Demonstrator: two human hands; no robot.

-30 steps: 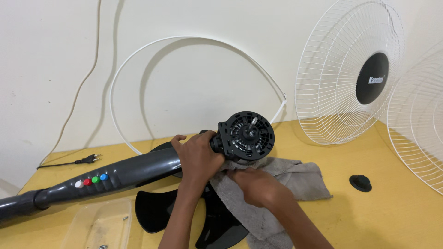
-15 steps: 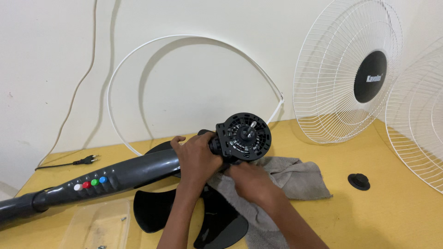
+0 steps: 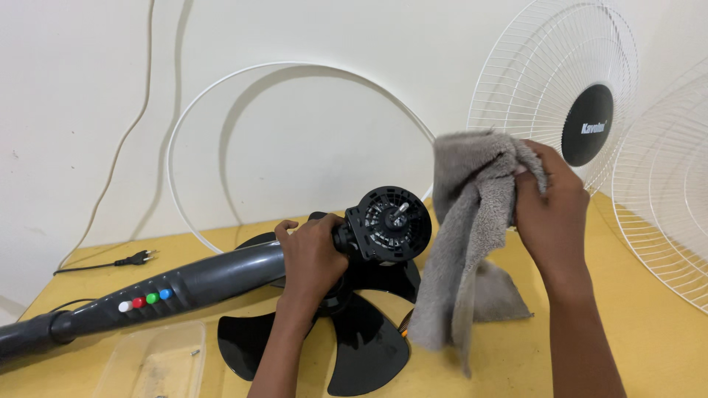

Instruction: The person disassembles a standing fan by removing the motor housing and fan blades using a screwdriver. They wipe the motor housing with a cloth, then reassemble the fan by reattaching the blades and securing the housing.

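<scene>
View from the head camera, looking down on a yellow table [image 3: 649,346] set against a pale wall. At centre frame the left hand [image 3: 313,258] closes its grip around the neck of a black fan motor housing [image 3: 389,225], fingers wrapped over the top just left of the round vented face; the bare motor shaft points toward the camera. The housing continues to the lower left as a dark grey fan column [image 3: 184,287], which lies slanting across the table and carries a row of small white, red, green and blue buttons [image 3: 146,301]. Beneath the housing and the left forearm, a black fan blade [image 3: 361,346] lies flat on the table.

At right of centre, the right hand [image 3: 553,210] is raised above the table with its grip shut on the bunched upper end of a grey cloth [image 3: 464,250]. The cloth hangs down just beside the motor housing, apart from it, and its lower end reaches the table beside the blade.

In the upper right, a white wire fan guard [image 3: 516,88] with a black centre disc leans against the wall; a second white guard [image 3: 664,221] stands at the right edge. A thin white ring [image 3: 221,96] leans on the wall behind the housing. A clear plastic tray [image 3: 158,361] sits at lower left, and a black power plug [image 3: 136,258] lies at the left of the table.
</scene>
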